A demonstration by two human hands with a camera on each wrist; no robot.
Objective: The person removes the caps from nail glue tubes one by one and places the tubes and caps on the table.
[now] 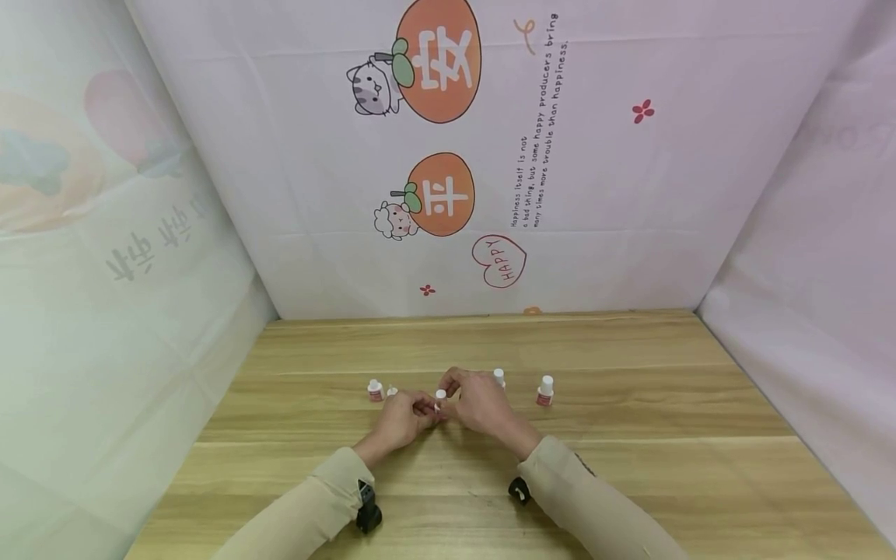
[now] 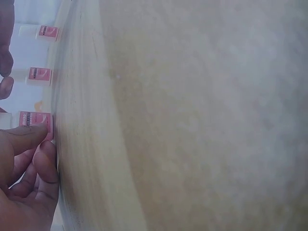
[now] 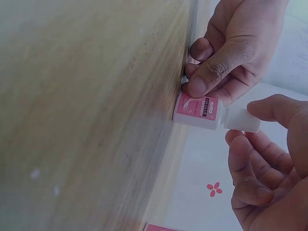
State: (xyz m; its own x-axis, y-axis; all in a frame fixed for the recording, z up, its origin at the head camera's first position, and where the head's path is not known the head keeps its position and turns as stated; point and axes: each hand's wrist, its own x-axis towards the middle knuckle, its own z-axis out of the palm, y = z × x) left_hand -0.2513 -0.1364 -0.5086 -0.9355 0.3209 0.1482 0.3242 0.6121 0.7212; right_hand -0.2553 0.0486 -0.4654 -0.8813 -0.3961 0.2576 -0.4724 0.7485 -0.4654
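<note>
Wood table (image 1: 742,459) w/ R hand (image 1: 483,400) & L hand (image 1: 404,420) close together: L pinches pink-label btl (image 3: 198,112) low, upright on wood; R thumb + fingertips seem to lightly pinch white cap (image 3: 241,120). Prob. cap-turning step, on/off unclear; next needs btl steady.

L fingers (image 3: 211,74) on pink-lbl btl (image 3: 196,111), R fingers (image 3: 270,108) at its white cap (image 3: 241,120)

- Left sleeve (image 1: 301,505): long, beige, plain, softly creased.
- Right sleeve (image 1: 602,498): long, the same beige.
- Black angular device (image 1: 367,509) at the left wrist, rounded lower end.
- Black rounded device (image 1: 516,488) at the right wrist, pale mark.
- Thin dark strip (image 1: 584,464) beside it.
- Hands (image 1: 479,403): bare.
</note>
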